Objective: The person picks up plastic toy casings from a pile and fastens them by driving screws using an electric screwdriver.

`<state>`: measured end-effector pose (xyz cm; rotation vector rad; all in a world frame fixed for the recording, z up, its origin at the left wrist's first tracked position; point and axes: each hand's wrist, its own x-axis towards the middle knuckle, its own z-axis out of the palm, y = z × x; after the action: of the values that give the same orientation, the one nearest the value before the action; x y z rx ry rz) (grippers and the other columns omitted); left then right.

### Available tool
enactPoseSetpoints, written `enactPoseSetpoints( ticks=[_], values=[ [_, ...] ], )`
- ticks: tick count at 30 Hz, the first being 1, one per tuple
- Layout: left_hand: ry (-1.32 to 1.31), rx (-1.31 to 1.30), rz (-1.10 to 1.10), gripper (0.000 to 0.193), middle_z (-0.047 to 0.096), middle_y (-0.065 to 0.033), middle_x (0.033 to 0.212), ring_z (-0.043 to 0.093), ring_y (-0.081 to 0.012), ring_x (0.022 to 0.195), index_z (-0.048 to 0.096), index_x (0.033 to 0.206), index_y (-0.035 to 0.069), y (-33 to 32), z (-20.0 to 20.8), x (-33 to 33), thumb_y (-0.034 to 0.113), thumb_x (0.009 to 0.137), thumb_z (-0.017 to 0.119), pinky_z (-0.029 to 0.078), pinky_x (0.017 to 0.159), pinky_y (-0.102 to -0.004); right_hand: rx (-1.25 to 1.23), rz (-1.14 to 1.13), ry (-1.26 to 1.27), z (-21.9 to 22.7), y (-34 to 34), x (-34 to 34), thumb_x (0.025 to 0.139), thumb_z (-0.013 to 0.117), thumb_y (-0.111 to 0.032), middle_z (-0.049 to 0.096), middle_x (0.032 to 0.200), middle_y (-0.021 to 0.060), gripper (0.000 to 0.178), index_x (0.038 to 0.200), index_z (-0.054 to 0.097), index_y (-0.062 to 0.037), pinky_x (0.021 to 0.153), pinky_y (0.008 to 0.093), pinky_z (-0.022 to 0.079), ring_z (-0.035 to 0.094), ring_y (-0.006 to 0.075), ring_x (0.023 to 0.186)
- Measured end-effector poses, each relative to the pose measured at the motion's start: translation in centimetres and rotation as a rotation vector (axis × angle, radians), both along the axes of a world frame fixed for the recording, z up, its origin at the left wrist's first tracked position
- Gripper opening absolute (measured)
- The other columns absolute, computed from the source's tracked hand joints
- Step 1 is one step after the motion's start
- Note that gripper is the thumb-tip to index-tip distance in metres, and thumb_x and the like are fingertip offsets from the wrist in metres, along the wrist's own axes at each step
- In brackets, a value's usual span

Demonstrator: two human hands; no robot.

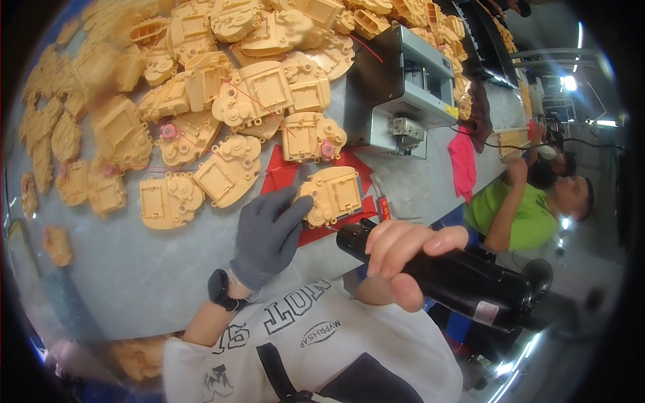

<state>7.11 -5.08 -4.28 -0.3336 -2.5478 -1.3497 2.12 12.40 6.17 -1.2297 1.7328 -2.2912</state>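
Note:
My left hand (271, 225), in a dark grey glove, grips the left edge of a yellow plastic housing (332, 196) with its fingertips. That housing lies on a red sheet (281, 173), partly over a dark grey piece beneath it. My right hand (403, 254), bare, is wrapped round a black electric screwdriver (470, 282). The tool's bit end points left, close to the housing's lower edge; whether the bit touches it I cannot tell. Just above lies another yellow housing (304, 136) with a pink round part (327, 148) and a red wire.
Many yellow housings (262, 87) are heaped across the far and left table (134, 269). A black and grey boxy machine (406, 87) stands beyond my right hand. Right of it lies a pink cloth (461, 164). A person in a green shirt (514, 211) sits at the right.

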Motion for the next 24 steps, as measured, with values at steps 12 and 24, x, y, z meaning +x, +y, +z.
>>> enactPoseSetpoints(
  ticks=[12,24],
  values=[
    [0.049,-0.010,0.006,0.046,0.053,-0.0108,0.108,0.052,-0.0270,0.087,0.056,0.115,0.012,-0.1,-0.7,0.1,0.005,0.069,0.054,0.041,0.073,-0.0377,0.030,-0.186,-0.114,-1.5,-2.3,1.0,0.072,0.056,0.009,0.051,0.070,0.0095,0.043,0.104,0.031,-0.0065,0.057,0.0329,0.044,0.051,0.0194,0.056],
    [0.041,0.050,-0.024,0.047,0.053,-0.0122,0.108,0.052,-0.0280,0.083,0.056,0.113,0.010,-0.2,-0.4,-0.3,0.003,0.067,0.053,0.042,0.071,-0.0380,0.040,-0.203,-0.128,-2.0,-3.1,1.4,0.072,0.056,0.012,0.051,0.071,0.0102,0.041,0.101,0.032,-0.0063,0.057,0.0331,0.044,0.051,0.0193,0.056]
  ],
)
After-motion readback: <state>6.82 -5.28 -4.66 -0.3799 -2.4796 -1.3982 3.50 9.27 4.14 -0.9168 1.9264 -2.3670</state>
